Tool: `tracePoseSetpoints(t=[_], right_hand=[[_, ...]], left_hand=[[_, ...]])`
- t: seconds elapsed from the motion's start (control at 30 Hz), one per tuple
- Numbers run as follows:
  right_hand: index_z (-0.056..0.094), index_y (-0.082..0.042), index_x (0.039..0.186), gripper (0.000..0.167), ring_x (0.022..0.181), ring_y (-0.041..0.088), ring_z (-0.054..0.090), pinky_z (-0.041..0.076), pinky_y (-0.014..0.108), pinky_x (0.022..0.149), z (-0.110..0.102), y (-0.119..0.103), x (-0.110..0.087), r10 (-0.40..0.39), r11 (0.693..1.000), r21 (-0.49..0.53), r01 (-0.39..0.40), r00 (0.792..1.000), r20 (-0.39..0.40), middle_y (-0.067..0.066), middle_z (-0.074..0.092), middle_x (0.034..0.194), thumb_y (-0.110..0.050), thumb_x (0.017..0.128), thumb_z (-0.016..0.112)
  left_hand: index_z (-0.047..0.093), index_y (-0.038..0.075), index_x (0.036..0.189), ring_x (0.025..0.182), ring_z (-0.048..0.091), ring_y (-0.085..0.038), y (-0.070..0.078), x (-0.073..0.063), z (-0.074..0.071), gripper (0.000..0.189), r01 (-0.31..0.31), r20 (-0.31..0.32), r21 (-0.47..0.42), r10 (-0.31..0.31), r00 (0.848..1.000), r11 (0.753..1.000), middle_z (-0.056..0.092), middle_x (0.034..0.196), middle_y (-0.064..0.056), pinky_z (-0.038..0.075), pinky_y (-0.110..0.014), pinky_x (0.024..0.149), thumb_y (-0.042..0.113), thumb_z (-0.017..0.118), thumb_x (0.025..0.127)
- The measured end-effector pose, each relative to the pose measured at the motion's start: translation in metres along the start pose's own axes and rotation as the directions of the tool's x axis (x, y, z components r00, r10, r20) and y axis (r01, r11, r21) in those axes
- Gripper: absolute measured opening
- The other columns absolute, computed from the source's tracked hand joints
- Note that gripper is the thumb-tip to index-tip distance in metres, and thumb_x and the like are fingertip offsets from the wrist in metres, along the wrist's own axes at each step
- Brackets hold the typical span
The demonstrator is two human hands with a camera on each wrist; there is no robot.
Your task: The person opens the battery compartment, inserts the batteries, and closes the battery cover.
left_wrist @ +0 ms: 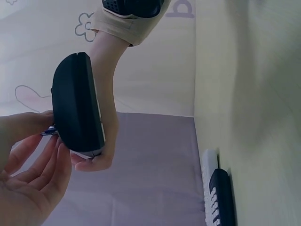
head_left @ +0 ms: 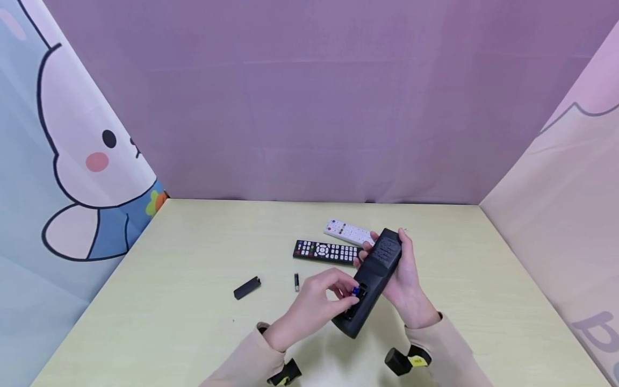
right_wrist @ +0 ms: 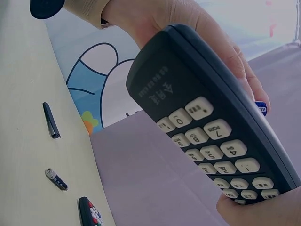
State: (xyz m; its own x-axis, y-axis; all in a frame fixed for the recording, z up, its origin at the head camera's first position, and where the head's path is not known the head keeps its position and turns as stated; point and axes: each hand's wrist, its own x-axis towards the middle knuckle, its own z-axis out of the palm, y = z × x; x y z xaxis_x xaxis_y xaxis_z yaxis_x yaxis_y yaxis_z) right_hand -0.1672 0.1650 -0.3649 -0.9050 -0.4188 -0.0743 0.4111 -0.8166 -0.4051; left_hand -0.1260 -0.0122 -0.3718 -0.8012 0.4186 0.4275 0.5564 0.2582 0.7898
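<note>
My right hand (head_left: 406,279) grips a black remote control (head_left: 379,263) above the table, its back turned up and its battery bay uncovered. In the right wrist view the white number keys of that remote (right_wrist: 211,136) face the camera. Between thumb and fingers, my left hand (head_left: 316,294) pinches a small blue battery (head_left: 355,291) at the bay. The blue battery (left_wrist: 48,131) shows at the remote's side in the left wrist view; how far it sits inside is hidden. A dark battery (head_left: 296,282) lies on the table, left of the hands, beside a black battery cover (head_left: 247,288).
Behind the held remote, a black remote with white keys (head_left: 324,251) and a white remote (head_left: 349,232) lie on the pale table (head_left: 193,258). Purple cloth (head_left: 309,107) hangs along the back edge, and printed cloths (head_left: 96,161) stand at both sides.
</note>
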Motion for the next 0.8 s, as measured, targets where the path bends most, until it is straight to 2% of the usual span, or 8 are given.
tracePoseSetpoints(t=[0.1, 0.47, 0.7, 0.8], right_hand=[[0.038, -0.013, 0.111, 0.050, 0.076, 0.019, 0.050, 0.041, 0.034, 0.082, -0.0008, -0.0002, 0.0000, -0.003, 1.000, -0.001, 0.003, 1.000, -0.010, 0.005, 0.047, 0.088, -0.055, 0.084, 0.044], [0.037, -0.013, 0.111, 0.051, 0.074, 0.019, 0.049, 0.042, 0.034, 0.079, 0.0006, 0.0002, 0.0013, -0.011, 1.000, -0.007, 0.011, 0.999, -0.039, 0.005, 0.047, 0.086, -0.055, 0.084, 0.044], [0.036, -0.013, 0.112, 0.051, 0.074, 0.019, 0.049, 0.042, 0.033, 0.079, 0.0004, 0.0004, 0.0013, -0.009, 1.000, -0.009, 0.009, 1.000, -0.030, 0.005, 0.047, 0.087, -0.055, 0.084, 0.044], [0.036, -0.013, 0.112, 0.051, 0.075, 0.019, 0.049, 0.042, 0.034, 0.079, 0.0001, 0.0001, 0.0013, -0.010, 1.000, -0.008, 0.009, 1.000, -0.027, 0.005, 0.047, 0.087, -0.055, 0.084, 0.044]], left_hand=[[0.062, 0.006, 0.091, 0.068, 0.055, -0.005, -0.0009, -0.0003, 0.0015, 0.019, -0.027, -0.003, 0.035, 0.027, 1.000, 0.999, 0.061, 0.081, -0.001, 0.048, -0.017, 0.063, 0.003, 0.069, 0.073], [0.064, 0.007, 0.093, 0.071, 0.050, -0.007, -0.0034, -0.0015, 0.0037, 0.020, -0.039, -0.009, 0.165, 0.041, 0.999, 0.986, 0.060, 0.081, 0.002, 0.045, -0.017, 0.062, 0.008, 0.070, 0.074], [0.063, 0.009, 0.099, 0.077, 0.050, -0.010, -0.0049, -0.0045, 0.0049, 0.024, -0.057, 0.010, 0.233, 0.056, 0.998, 0.971, 0.055, 0.090, 0.002, 0.044, -0.018, 0.064, 0.011, 0.068, 0.075], [0.061, 0.009, 0.102, 0.080, 0.052, -0.011, -0.0055, -0.0058, 0.0055, 0.026, -0.077, 0.029, 0.268, 0.072, 0.997, 0.960, 0.052, 0.095, 0.001, 0.046, -0.018, 0.069, 0.015, 0.067, 0.077]])
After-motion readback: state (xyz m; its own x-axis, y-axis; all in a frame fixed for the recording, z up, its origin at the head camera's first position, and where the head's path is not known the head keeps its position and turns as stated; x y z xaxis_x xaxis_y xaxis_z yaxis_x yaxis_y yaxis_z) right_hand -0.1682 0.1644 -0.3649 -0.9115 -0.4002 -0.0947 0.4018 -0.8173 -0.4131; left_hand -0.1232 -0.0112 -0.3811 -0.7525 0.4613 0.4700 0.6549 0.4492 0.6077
